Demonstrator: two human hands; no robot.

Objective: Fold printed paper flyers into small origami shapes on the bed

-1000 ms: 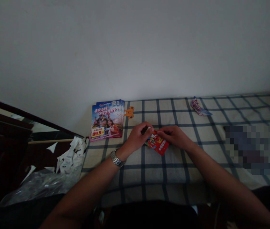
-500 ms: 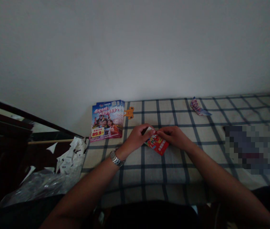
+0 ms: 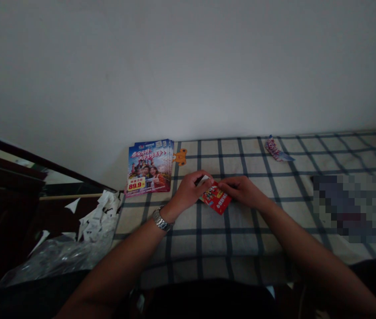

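Between my hands is a small piece of printed paper, red with colourful figures and writing, its pale underside showing at the upper left; it looks folded. My left hand, below a metal wristwatch, pinches its upper left side between thumb and fingers. At its upper right edge, the closed thumb and fingertips of my right hand grip the paper. Both forearms reach in over the checked cloth. Left of my hands lies a stack of blue printed flyers, beside a brown bear-shaped piece.
A crumpled printed strip lies near the wall at the back right. Further right is a blurred-out dark object. Torn white paper and clear plastic lie off the cloth's left edge. The white wall stands behind.
The red paper has shifted slightly left and turned a little in my fingers. My right fingertips have moved slightly along its edge. Everything else stays in place.
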